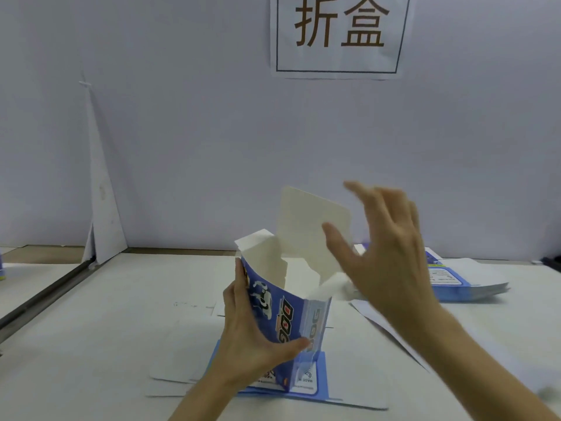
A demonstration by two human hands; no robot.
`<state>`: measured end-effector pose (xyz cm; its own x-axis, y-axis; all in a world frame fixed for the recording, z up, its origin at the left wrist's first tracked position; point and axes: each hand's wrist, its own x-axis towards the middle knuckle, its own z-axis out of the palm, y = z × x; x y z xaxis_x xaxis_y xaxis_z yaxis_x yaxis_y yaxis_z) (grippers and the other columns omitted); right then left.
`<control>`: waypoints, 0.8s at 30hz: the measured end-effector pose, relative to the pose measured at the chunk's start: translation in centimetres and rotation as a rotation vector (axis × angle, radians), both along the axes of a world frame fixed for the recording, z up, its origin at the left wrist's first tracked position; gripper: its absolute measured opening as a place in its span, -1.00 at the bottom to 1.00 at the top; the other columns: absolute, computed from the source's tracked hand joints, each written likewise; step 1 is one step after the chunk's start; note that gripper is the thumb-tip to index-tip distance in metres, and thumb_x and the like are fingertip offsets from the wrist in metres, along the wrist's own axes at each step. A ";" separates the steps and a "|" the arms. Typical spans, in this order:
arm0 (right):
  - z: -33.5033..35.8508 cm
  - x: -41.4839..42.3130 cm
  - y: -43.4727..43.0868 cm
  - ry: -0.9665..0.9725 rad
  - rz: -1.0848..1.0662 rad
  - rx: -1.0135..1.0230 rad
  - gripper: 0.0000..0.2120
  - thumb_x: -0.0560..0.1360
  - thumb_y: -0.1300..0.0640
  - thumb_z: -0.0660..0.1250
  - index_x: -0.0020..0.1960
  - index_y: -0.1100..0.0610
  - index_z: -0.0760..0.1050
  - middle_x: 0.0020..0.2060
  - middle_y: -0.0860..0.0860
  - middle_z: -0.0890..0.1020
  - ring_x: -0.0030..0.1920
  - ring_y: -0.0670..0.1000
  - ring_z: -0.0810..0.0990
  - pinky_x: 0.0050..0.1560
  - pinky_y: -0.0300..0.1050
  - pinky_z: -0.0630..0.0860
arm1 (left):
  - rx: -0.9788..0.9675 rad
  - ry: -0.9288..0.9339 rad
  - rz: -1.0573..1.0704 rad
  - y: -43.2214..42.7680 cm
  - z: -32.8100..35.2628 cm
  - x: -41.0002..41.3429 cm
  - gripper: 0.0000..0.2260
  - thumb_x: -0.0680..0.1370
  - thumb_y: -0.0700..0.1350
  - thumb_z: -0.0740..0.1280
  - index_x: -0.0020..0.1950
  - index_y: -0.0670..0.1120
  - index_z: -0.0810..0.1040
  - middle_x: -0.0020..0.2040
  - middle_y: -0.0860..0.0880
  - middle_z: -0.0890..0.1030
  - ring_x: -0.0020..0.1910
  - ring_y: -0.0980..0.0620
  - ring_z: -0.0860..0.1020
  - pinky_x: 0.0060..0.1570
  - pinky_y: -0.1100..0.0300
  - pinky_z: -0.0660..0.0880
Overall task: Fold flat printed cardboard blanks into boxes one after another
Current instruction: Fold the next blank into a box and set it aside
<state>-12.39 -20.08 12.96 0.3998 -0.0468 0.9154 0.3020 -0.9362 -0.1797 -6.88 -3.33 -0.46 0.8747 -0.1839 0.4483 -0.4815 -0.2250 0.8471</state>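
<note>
One white table [91, 314] meets a pale wall [182, 147] carrying a printed sign [337, 34]; a stack of blanks [455, 282] lies at right. Left hand [249, 329] grips the upright blue box [291, 311], standing mid-table on a flat blank [318, 375]. Right hand [385, 253] hovers, fingers spread, beside the raised lid flap [306, 220].

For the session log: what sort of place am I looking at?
Probably a box-folding workstation: a wall sign reading 折盒, a stack of flat printed blanks on the white table, and a half-erected blue box in the left hand.
</note>
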 end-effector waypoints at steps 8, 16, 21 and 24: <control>1.1 7.7 -3.2 0.670 0.295 0.580 -0.73 0.55 0.01 0.31 -0.21 0.17 0.55 -0.40 0.02 0.54 -0.42 -0.02 0.47 -0.38 -0.20 0.42 | -0.015 0.045 0.022 -0.1 -0.2 -0.1 0.07 0.09 0.24 0.53 0.30 0.49 -0.20 0.27 0.26 0.19 0.37 0.16 0.31 0.23 -0.04 0.50; -7.4 7.6 -4.7 1.190 0.429 1.460 -0.85 0.51 0.06 0.32 -0.17 0.13 0.48 -0.52 0.01 0.55 -0.39 -0.01 0.36 -0.30 -0.18 0.28 | 0.045 -0.003 -0.004 -0.3 -0.4 -0.2 0.04 0.16 0.21 0.53 0.28 0.52 -0.24 0.27 0.32 0.12 0.39 0.17 0.26 0.23 0.12 0.50; -0.8 6.4 -5.3 0.765 0.614 1.335 -0.87 0.55 0.05 0.29 -0.08 0.11 0.51 -0.42 -0.02 0.65 -0.35 0.01 0.64 -0.34 -0.13 0.55 | 0.084 -0.006 0.009 -0.8 -0.3 -0.7 0.07 0.12 0.35 0.49 0.23 0.59 -0.34 0.23 0.41 0.07 0.37 0.29 0.18 0.25 0.18 0.40; 1.3 5.2 -4.0 0.851 0.572 1.016 -0.82 0.60 0.08 0.24 -0.02 0.18 0.53 -0.32 0.04 0.71 -0.30 0.02 0.70 -0.39 -0.14 0.61 | 0.124 -0.026 0.081 -1.5 -0.2 -1.1 0.10 0.09 0.37 0.44 0.23 0.56 -0.43 0.25 0.38 0.05 0.32 0.28 0.13 0.28 0.14 0.35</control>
<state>-7.21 -24.11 14.22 0.9834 -0.1704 0.0631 0.0490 -0.0860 -0.9951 -7.95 -4.85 -0.67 0.8773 -0.1680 0.4495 -0.4789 -0.3659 0.7980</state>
